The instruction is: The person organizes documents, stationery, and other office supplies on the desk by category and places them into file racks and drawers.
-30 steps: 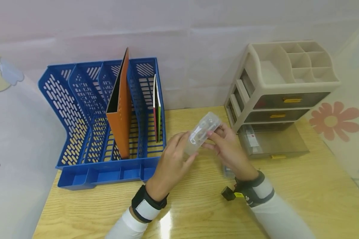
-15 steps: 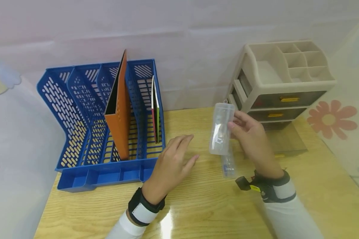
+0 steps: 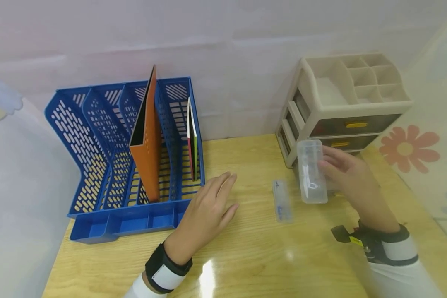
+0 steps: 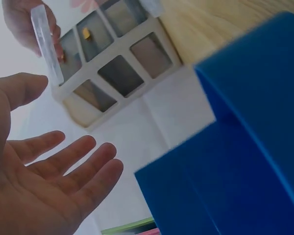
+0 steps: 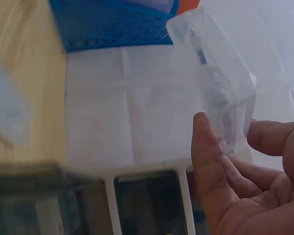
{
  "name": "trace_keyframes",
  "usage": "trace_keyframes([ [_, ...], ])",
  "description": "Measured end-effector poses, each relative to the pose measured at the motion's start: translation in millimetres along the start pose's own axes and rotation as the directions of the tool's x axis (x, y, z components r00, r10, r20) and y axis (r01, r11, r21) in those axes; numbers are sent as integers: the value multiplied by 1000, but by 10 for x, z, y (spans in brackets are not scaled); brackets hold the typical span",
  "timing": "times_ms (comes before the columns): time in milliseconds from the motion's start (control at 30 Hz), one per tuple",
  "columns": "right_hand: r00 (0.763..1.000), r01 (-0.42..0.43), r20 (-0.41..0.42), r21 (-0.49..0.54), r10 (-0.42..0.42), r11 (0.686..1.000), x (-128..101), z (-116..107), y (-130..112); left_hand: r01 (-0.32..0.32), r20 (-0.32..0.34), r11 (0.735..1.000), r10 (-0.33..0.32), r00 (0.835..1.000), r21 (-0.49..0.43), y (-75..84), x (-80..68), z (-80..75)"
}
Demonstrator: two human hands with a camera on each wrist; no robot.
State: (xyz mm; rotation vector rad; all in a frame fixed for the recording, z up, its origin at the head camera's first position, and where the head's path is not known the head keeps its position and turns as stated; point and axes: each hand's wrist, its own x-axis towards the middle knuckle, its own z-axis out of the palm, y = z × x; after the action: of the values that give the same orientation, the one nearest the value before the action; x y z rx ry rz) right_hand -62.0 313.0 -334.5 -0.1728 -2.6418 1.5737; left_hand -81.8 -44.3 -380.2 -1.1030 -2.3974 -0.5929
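Note:
My right hand (image 3: 344, 174) pinches a clear plastic box (image 3: 312, 171) by its right edge, in front of the drawer unit (image 3: 361, 105). Seen from the right wrist, thumb and fingers grip one end of the box (image 5: 218, 78), and something small and dark shows inside. The left hand (image 3: 208, 207) holds nothing; its fingers are spread, near the front corner of the blue file rack (image 3: 134, 221). In the left wrist view that hand (image 4: 54, 171) has its palm turned up. A flat clear case (image 3: 282, 200) with blue marks lies on the wooden table between the hands.
An orange binder (image 3: 149, 165) and some thin booklets (image 3: 192, 145) stand upright in the rack. The beige drawer unit has yellow handles and open compartments on top; its bottom drawer is pulled out, partly hidden behind the box and right hand. A pale wall rises behind.
The left hand has let go of the clear box and drawn slightly back. My right hand has carried the box rightward to the drawer unit, uncovering the flat case on the table.

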Motion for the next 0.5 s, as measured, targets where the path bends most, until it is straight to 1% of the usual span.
trace_keyframes([
  [100,999,-26,34,-100,30,995,-29,-139,118,-22,44,1000,21,999,21,-22,-43,-3],
  [200,997,-39,56,-231,53,972,-39,-288,212,-51,77,998,48,996,39,-43,-75,-4],
  [267,995,-47,65,-348,75,936,-32,-395,255,-80,84,996,75,994,51,-61,-98,7],
  [333,994,-25,81,-437,67,899,-13,-496,300,-110,92,992,104,990,66,-74,-118,20],
  [367,994,-12,94,-468,63,884,3,-537,322,-125,97,990,117,988,73,-76,-127,24],
  [433,990,4,124,-499,66,867,39,-603,364,-152,109,985,143,984,84,-81,-150,41],
  [500,985,31,160,-500,57,865,85,-651,415,-175,125,980,163,979,92,-81,-176,58],
])
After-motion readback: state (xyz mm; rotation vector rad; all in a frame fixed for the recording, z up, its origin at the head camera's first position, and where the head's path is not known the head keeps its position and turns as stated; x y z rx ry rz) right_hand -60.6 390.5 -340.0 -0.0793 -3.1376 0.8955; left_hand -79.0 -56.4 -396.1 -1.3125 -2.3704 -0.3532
